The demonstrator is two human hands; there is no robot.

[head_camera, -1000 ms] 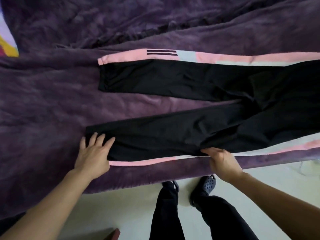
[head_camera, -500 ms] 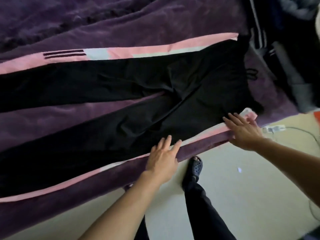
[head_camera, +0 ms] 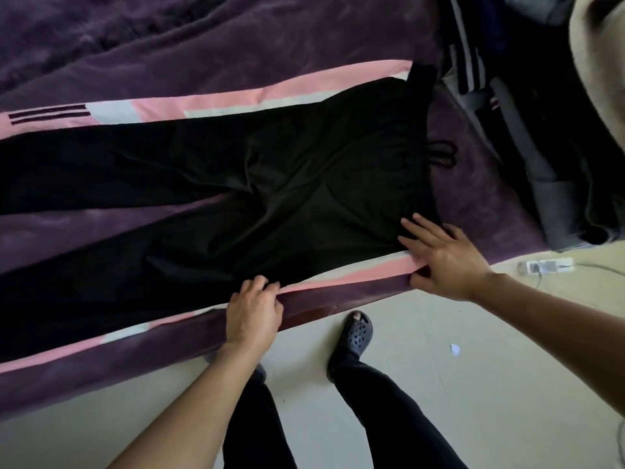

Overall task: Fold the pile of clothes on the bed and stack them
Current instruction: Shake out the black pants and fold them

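Observation:
Black track pants with pink and white side stripes lie spread flat on the purple bed cover, waistband to the right, both legs running off to the left. My left hand pinches the near pink stripe at the hip, fingers curled on the fabric. My right hand rests at the near corner of the waistband, fingers spread on top and thumb tucked under the pink edge. A black drawstring loops out past the waistband.
A heap of dark and grey striped clothes lies at the right end of the bed. A white power strip with a cable sits on the pale floor. My legs and a dark clog stand close to the bed edge.
The view and both hands have shifted right along the pants, from the ankle end to the waist. My left hand has closed on the near stripe, and my right hand has taken the waistband corner.

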